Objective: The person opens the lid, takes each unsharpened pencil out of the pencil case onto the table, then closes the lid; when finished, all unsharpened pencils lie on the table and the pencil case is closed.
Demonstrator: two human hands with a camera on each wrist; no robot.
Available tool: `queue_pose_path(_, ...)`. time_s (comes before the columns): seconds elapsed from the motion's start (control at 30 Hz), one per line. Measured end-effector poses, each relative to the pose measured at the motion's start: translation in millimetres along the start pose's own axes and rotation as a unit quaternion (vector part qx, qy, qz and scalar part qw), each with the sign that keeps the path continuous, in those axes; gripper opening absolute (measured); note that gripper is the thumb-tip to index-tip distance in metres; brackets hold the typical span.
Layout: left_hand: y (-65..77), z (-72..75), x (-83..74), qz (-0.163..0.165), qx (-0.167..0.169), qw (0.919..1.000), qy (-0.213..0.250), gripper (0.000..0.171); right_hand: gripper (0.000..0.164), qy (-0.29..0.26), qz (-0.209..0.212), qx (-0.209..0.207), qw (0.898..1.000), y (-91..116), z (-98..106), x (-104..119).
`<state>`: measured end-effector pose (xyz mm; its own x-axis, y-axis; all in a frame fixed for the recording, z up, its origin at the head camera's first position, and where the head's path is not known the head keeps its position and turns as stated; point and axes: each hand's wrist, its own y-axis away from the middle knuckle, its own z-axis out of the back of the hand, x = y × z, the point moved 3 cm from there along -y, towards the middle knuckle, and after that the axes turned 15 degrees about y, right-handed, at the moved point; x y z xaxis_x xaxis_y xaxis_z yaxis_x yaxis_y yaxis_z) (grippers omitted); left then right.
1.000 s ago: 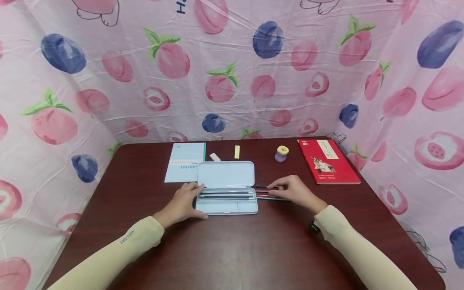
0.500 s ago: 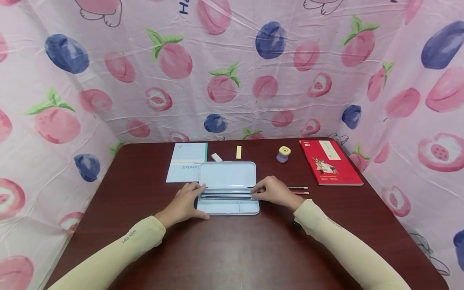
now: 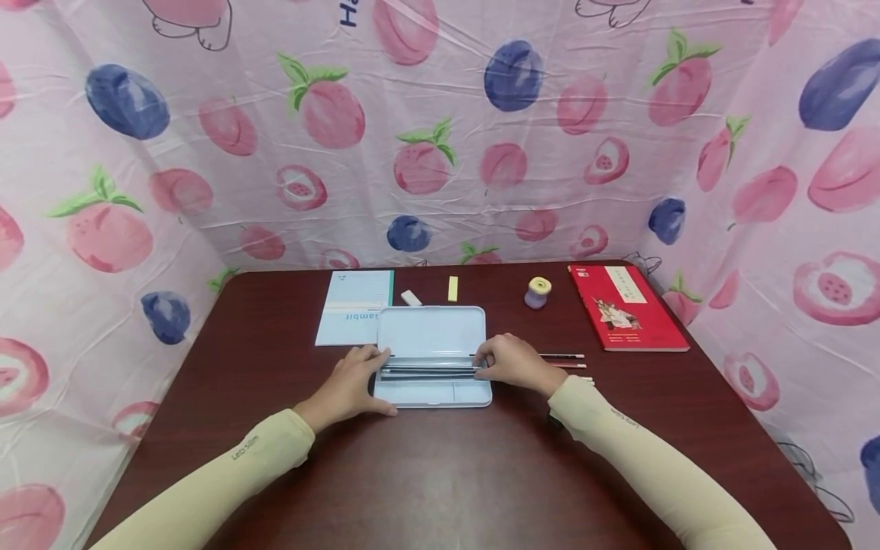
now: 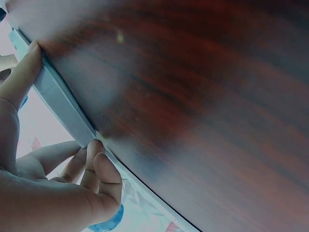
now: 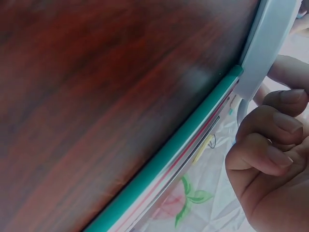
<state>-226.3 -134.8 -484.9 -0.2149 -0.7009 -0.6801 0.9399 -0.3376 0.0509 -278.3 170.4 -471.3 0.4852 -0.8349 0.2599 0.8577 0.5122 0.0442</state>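
A pale pencil case [image 3: 412, 395] lies with its lid [image 3: 431, 330] folded back. My left hand [image 3: 344, 387] holds its left end, thumb at the front edge and fingers at the rear; the left wrist view shows thumb and fingers at the case's two corners. Several dark pencils [image 3: 426, 373] lie lengthwise in the rear compartment. Over the right end, my right hand [image 3: 512, 361] pinches the end of a pencil in the case, its fingertips partly hidden. Beneath that hand, more pencils [image 3: 567, 356] lie on the table; a green one [image 5: 193, 118] shows in the right wrist view.
Behind the case are a notebook [image 3: 352, 305], a white eraser [image 3: 410, 299] and a yellow strip [image 3: 452, 289]. A yellow and purple pot-shaped item [image 3: 538, 293] stands further right, near a red book [image 3: 629, 309]. A printed curtain [image 3: 454, 99] surrounds the dark table [image 3: 440, 473].
My right hand has moved left from the pencils on the table to the case's right end, bringing a pencil into it. The left hand has kept its hold on the case.
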Motion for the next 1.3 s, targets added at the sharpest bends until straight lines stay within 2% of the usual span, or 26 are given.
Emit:
queue_pose_path(0.63,0.2,-0.4,0.1,-0.006,0.001,1.0,0.006,0.112,0.009,-0.006,0.012,-0.022,1.0,4,2,1)
queue_pose_path(1.0,0.4,-1.0,0.8,-0.002,0.001,1.0,0.008,0.112,0.004,-0.074,0.03,-0.045,0.996,12,3,-11)
queue_pose_path(1.3,-0.4,-0.9,1.8,-0.005,-0.001,1.0,0.009,0.113,0.007,-0.142,0.013,-0.052,0.988,27,12,-28)
